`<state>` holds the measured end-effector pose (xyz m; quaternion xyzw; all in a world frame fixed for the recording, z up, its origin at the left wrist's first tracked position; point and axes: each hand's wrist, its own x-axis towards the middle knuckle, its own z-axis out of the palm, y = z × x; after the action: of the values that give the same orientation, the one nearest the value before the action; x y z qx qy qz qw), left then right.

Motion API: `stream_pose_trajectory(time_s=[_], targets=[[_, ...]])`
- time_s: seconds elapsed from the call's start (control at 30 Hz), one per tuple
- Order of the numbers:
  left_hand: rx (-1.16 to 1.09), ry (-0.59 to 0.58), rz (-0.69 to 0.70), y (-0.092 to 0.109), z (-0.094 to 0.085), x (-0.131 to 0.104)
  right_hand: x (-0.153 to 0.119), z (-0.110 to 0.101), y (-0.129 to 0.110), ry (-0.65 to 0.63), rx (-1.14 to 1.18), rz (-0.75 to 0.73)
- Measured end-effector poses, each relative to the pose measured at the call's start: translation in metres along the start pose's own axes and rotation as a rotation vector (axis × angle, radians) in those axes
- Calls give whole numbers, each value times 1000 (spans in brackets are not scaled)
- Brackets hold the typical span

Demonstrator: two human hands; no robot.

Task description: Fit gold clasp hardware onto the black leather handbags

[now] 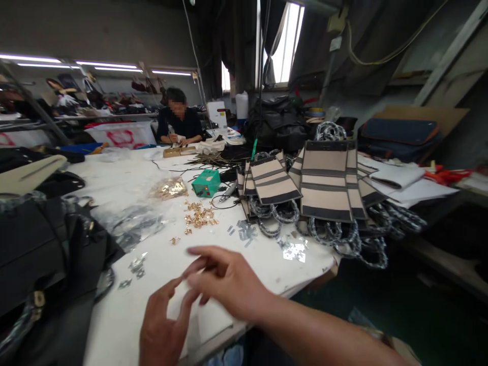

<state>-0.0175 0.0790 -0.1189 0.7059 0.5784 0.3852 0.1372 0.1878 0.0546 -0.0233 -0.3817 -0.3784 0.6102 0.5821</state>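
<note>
Both my hands are raised over the near edge of the white table (213,325), fingertips close together. My left hand (163,320) has its fingers curved; whether something small sits between them is blurred. My right hand (232,284) reaches in from the right, its index finger extended and thumb near the left fingertips; anything held there cannot be made out. Beyond the hands lie gold metal pieces (199,216), flat grey metal plates (247,232) and shiny square plates (295,250). More small silver parts (138,264) rest left of the hands.
Striped beige bags (326,178) with wrapped handles are stacked at the right. Dark bags (38,254) fill the left side. A green box (206,183) with a cable stands mid-table. A person (180,122) works at the far end.
</note>
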Motion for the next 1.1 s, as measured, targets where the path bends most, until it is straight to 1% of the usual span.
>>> stream_pose_trajectory(time_s=[0.03, 0.07, 0.1, 0.17, 0.23, 0.3, 0.37, 0.43, 0.5, 0.57, 0.6, 0.63, 0.7, 0.77, 0.83, 0.9, 1.0, 1.07, 1.1], targets=[[-32, -8, 6, 1, 6, -4, 13, -18, 2, 122, 113, 56], [-60, -23, -3, 2, 11, -6, 26, -38, 5, 316, 299, 130], [-93, -44, -30, 4, 15, -8, 40, -59, 9, 412, 349, 142], [-171, -92, -131, 11, 20, -5, 64, -96, 18, 480, 388, 144], [-245, -138, -232, 25, 26, 4, 82, -119, 30, 513, 400, 116], [-334, -172, -284, 43, 35, 20, 92, -127, 41, 549, 408, 74], [-452, -216, -276, 61, 51, 40, 99, -125, 51, 589, 403, 24], [-583, -272, -255, 76, 71, 59, 103, -120, 58, 634, 383, -28], [-707, -335, -258, 89, 93, 76, 106, -120, 57, 680, 343, -80], [-816, -404, -284, 99, 114, 90, 108, -127, 48, 729, 278, -136], [-869, -435, -299, 104, 124, 96, 108, -133, 40, 755, 188, -171], [-919, -462, -313, 109, 133, 101, 108, -141, 31, 778, 50, -208], [-1009, -505, -329, 120, 150, 111, 108, -159, 9, 801, -321, -272], [-1084, -543, -336, 133, 164, 120, 106, -177, -10, 798, -695, -317], [-1138, -593, -342, 148, 176, 131, 104, -193, -23, 777, -936, -367], [-1192, -639, -329, 165, 185, 144, 103, -205, -30, 712, -1108, -443], [-1340, -690, -261, 191, 191, 163, 107, -217, -32, 570, -1310, -525], [-1436, -699, -205, 202, 192, 174, 113, -222, -31, 568, -1483, -503], [-1458, -694, -180, 206, 192, 179, 117, -224, -30, 589, -1584, -447]])
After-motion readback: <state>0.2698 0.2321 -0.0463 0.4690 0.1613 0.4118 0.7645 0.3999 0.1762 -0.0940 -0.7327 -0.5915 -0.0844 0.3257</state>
